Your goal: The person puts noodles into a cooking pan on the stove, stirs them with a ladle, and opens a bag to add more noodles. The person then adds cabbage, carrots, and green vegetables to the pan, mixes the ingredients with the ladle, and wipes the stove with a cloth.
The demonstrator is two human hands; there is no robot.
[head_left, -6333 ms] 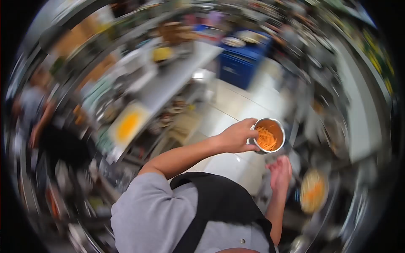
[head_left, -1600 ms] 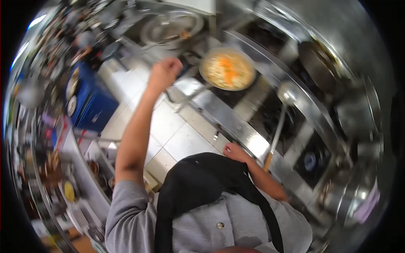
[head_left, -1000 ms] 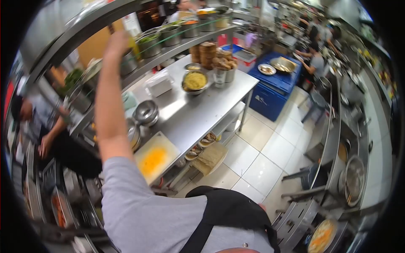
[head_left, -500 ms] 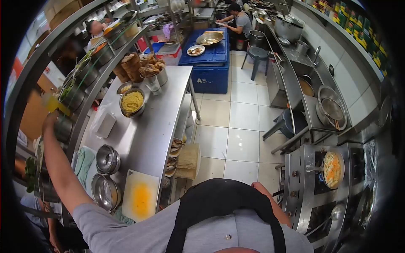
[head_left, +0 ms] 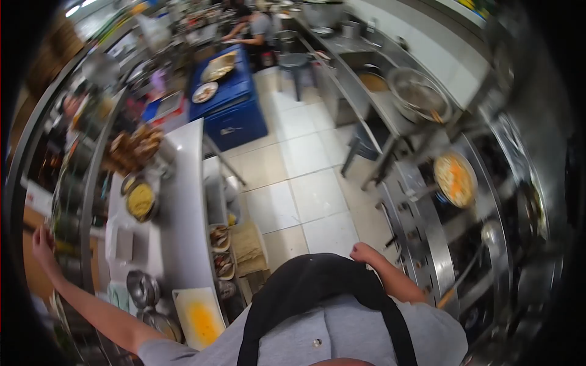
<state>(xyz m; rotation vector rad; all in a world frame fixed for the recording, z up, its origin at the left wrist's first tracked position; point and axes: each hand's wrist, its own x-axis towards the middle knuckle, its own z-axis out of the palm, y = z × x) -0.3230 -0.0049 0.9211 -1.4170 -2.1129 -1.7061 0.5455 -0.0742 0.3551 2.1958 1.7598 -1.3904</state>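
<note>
My left hand (head_left: 43, 243) is stretched out to the far left beside the metal shelf rack; its fingers are blurred, and whether they hold anything cannot be made out. Near my right side, my right hand (head_left: 363, 252) is closed with nothing visible in it, left of the stove (head_left: 434, 244). On that stove sits a pan (head_left: 456, 180) of pale food topped with orange shreds. A white cutting board (head_left: 183, 308) with an orange stain lies on the steel table (head_left: 186, 201).
Metal bowls (head_left: 143, 288) and a bowl of yellow food (head_left: 140, 201) stand on the table. A blue chest (head_left: 235, 125) carries a plate and a pan. One person (head_left: 259, 30) sits beyond it. A ladle (head_left: 490, 233) lies on the stove, and a dark stool (head_left: 366, 143) is under the right counter.
The view has swung toward the stove side. The metal cup of orange shreds seen earliest in my left hand is no longer visible there. My left arm, raised over the stove side earlier, now reaches left.
</note>
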